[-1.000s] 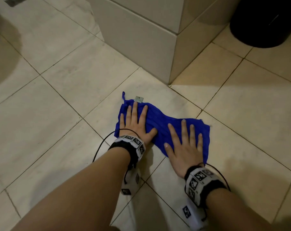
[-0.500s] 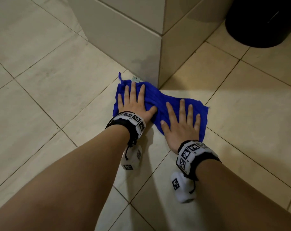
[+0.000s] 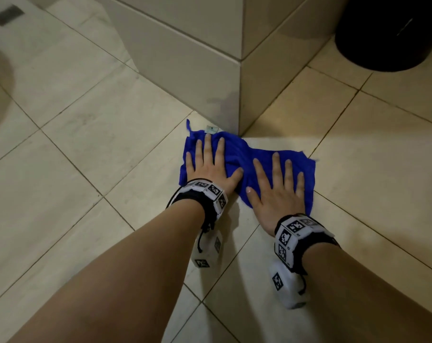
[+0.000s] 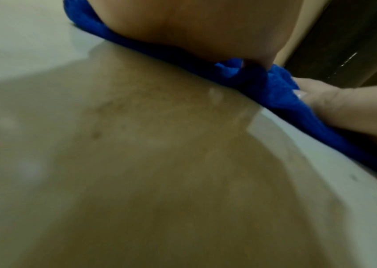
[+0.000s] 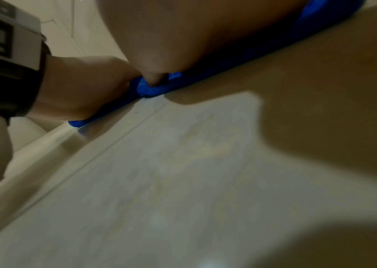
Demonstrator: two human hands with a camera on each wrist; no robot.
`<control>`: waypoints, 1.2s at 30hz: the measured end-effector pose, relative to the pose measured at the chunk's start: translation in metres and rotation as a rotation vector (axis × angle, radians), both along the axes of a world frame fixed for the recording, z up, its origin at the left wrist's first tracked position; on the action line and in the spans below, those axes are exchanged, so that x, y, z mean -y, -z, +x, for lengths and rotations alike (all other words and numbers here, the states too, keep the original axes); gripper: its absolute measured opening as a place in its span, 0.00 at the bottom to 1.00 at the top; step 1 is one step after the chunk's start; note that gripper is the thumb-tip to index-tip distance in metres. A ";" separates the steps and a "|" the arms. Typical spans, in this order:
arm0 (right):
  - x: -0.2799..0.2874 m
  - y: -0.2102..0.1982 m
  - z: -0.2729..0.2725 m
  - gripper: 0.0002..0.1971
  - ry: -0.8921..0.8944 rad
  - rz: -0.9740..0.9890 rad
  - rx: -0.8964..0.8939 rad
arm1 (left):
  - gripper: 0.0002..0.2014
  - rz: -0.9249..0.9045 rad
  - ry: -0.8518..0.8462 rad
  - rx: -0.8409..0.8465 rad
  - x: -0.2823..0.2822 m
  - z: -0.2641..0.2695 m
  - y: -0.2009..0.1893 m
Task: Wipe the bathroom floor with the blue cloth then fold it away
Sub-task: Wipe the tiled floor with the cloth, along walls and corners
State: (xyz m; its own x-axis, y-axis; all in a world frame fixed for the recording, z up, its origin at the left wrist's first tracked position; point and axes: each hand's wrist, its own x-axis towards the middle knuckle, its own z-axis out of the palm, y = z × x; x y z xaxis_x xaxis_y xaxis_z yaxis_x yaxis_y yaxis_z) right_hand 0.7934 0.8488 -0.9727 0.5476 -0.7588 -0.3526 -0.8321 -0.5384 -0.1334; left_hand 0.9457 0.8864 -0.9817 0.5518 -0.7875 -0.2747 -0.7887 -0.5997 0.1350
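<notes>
The blue cloth (image 3: 237,157) lies spread on the beige tiled floor (image 3: 86,125), its far edge against the foot of a tiled wall corner (image 3: 239,95). My left hand (image 3: 210,164) presses flat on the cloth's left half, fingers straight and spread. On the right half my right hand (image 3: 276,186) presses flat in the same way. The left wrist view shows the cloth (image 4: 274,90) bunched under my left palm (image 4: 205,27), with the right hand's thumb beside it. In the right wrist view a fold of the cloth (image 5: 155,87) pokes out under my right palm (image 5: 182,36).
A black round bin (image 3: 388,30) stands at the back right. A small floor drain (image 3: 8,14) sits at the far left. Open tiles stretch to the left and right of the cloth.
Both hands pushed the cloth forward across the tiles until its far edge reached the wall corner; over the last half second it has stayed there.
</notes>
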 end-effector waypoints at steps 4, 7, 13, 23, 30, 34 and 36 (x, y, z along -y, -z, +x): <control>-0.031 0.000 -0.019 0.33 0.002 -0.025 0.033 | 0.42 -0.013 0.035 0.003 -0.021 -0.014 -0.002; -0.058 0.006 -0.035 0.34 0.022 -0.053 0.065 | 0.42 0.030 0.084 -0.009 -0.038 -0.025 -0.005; -0.099 0.006 -0.059 0.33 0.045 -0.068 0.057 | 0.42 0.094 0.123 -0.022 -0.080 -0.052 -0.007; -0.194 0.004 -0.094 0.36 0.023 0.021 0.034 | 0.43 0.105 0.370 -0.095 -0.175 -0.046 -0.012; -0.206 0.000 -0.071 0.34 -0.029 0.035 0.068 | 0.44 0.152 0.259 -0.102 -0.201 -0.017 -0.014; -0.205 0.001 -0.057 0.35 -0.050 0.036 0.083 | 0.44 0.102 0.166 -0.077 -0.204 -0.014 -0.009; -0.199 0.000 -0.050 0.34 -0.072 0.039 0.093 | 0.44 0.076 0.134 -0.061 -0.201 -0.008 -0.007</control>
State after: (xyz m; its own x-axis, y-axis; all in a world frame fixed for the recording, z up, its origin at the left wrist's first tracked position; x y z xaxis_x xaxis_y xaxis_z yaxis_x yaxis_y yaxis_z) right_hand 0.7435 1.0475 -0.9732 0.6317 -0.7033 -0.3261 -0.7747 -0.5892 -0.2298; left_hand 0.9379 1.0871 -0.9750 0.4239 -0.8285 -0.3659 -0.8541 -0.5002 0.1429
